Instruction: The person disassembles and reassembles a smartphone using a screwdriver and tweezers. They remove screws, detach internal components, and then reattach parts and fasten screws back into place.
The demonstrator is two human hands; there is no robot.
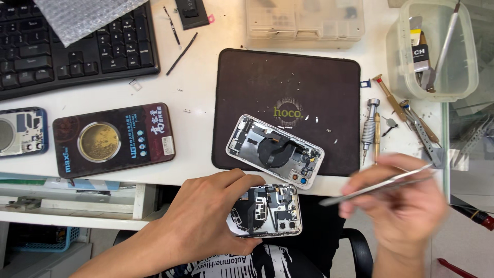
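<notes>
Seen from the head camera, a person's left hand (206, 216) curls its fingers around an opened phone shell (267, 210), held off the desk edge over the lap with the circuitry facing up so the inside is in plain reach. The right hand (399, 206), blurred, pinches metal tweezers (378, 185) with the tips aimed toward that shell. A second opened phone housing (275, 150) lies on the dark work mat (319, 82), with loose screws scattered there. Screwdrivers (373, 128) lie just right of the mat, near a clear tool tub (465, 77).
</notes>
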